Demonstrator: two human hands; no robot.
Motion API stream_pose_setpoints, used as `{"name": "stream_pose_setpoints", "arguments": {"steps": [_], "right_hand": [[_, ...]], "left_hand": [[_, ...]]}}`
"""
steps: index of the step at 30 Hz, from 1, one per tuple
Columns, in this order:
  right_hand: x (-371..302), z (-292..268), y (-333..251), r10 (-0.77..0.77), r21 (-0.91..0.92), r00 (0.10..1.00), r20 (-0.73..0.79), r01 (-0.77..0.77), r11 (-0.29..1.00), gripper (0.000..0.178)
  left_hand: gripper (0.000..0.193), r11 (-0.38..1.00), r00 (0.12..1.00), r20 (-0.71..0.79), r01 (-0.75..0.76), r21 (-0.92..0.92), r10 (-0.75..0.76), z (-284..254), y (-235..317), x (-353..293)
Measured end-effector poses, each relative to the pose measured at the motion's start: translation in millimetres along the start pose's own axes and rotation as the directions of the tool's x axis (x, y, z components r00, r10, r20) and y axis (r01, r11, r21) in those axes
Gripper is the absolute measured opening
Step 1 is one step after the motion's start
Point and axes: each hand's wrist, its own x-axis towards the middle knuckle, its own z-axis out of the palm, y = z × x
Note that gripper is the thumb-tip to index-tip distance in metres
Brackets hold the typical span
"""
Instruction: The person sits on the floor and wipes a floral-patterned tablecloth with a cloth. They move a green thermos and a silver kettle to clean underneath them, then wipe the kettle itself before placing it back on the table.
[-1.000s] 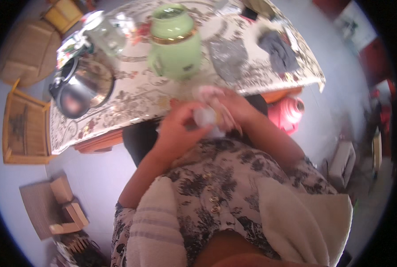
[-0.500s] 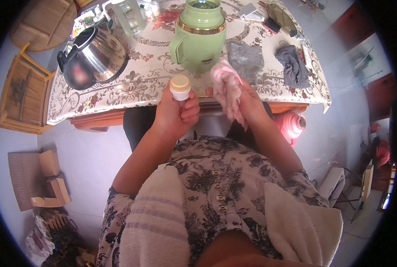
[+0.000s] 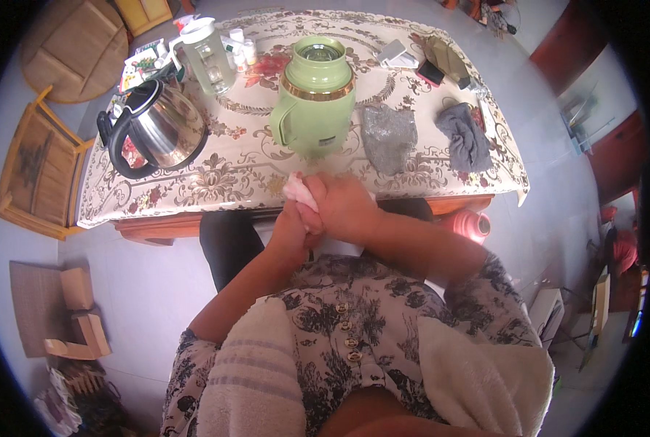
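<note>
My two hands are together just over the near edge of the table. My right hand (image 3: 345, 207) is wrapped round a pink-and-white cloth (image 3: 297, 191), pressing it against what my left hand holds. Closed below it is my left hand (image 3: 288, 234); the cream-and-white stopper seen in it earlier is now covered by the cloth and fingers. A green thermos flask (image 3: 316, 120) stands upright just beyond my hands, its mouth uncovered and its handle to the left.
A steel electric kettle (image 3: 166, 130) and a clear pitcher (image 3: 208, 62) stand on the left of the patterned tablecloth (image 3: 223, 175). Right of the flask lie a grey mesh cloth (image 3: 389, 138) and a dark grey cloth (image 3: 465, 138). A pink flask (image 3: 470, 226) stands below the table's right side.
My right hand has brought the cloth left onto the stopper in my left hand, covering it. Both hands appear lower in view, and the tabletop has shifted down as well.
</note>
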Motion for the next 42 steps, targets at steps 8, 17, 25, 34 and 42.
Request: {"name": "stream_pose_setpoints", "arguments": {"steps": [8,17,25,34,42], "right_hand": [[13,27,-8,0.374,0.223,0.925,0.07,-0.38,0.898,0.043],[9,29,21,0.36,0.698,0.622,0.695,-0.705,-0.128,0.045],[8,1,-1,0.591,0.581,0.684,0.427,-0.709,0.401,0.047],[17,-6,2,0.268,0.088,0.955,0.129,-0.28,0.956,0.038],[21,-16,-8,0.631,0.764,0.626,0.459,-0.641,0.08,0.046]], "left_hand": [[0.047,0.442,0.727,0.07,-0.488,0.753,0.683,-45,-18,46],[0.025,-0.361,0.265,0.591,-0.585,0.727,0.762,-16,18,7],[0.024,0.056,0.507,0.323,-0.599,0.799,0.799,-25,-5,48],[0.035,0.985,0.94,0.341,-0.028,0.171,-0.032,-31,22,30],[0.034,0.144,0.502,0.257,-0.628,0.765,0.826,-17,2,30]]}}
